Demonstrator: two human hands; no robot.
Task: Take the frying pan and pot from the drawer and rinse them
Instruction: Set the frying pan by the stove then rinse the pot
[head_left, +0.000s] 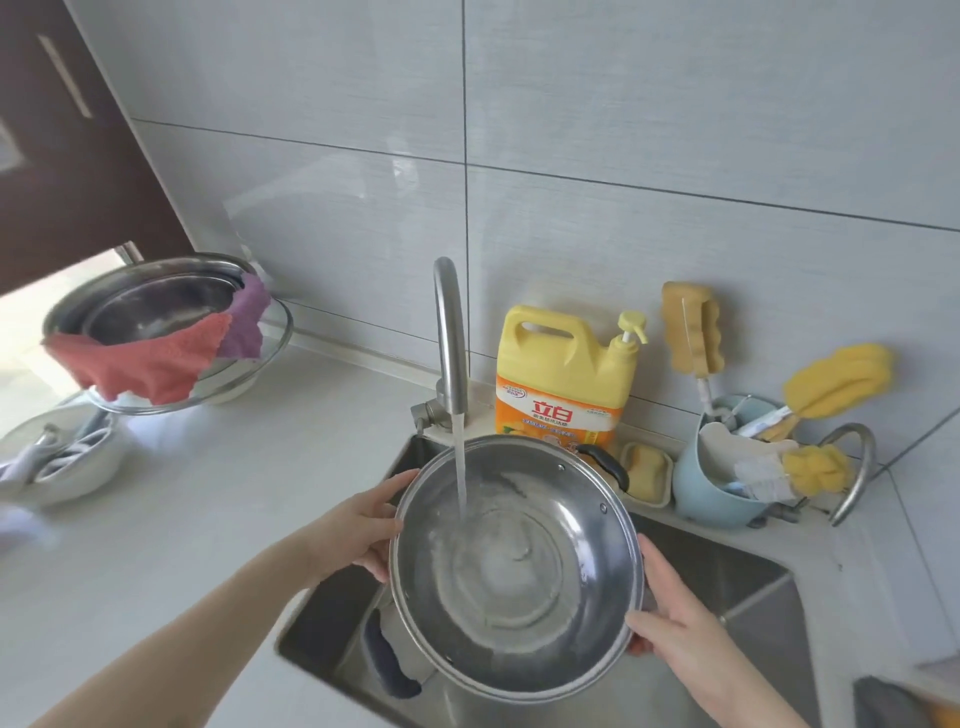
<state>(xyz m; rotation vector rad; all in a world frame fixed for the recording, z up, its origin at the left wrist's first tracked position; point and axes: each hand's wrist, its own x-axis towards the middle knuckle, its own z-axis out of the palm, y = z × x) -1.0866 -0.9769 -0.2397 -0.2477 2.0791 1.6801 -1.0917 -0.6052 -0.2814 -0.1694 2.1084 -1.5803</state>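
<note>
A stainless steel pot (524, 571) with two dark handles is held over the sink (748, 587), tilted toward me. Water runs from the curved tap (449, 332) into it and pools at the bottom. My left hand (358, 525) grips the pot's left rim. My right hand (670, 618) grips the lower right rim. One dark handle (605, 462) shows at the top right, another (387, 660) at the lower left. No frying pan is in view.
A yellow dish soap bottle (563, 374) stands behind the sink beside a soap dish (647, 470). A blue cup (722, 467) holds yellow sponge brushes. Stacked steel bowls (156, 306) draped with red and purple cloths sit at the left, above a white dish (57, 462).
</note>
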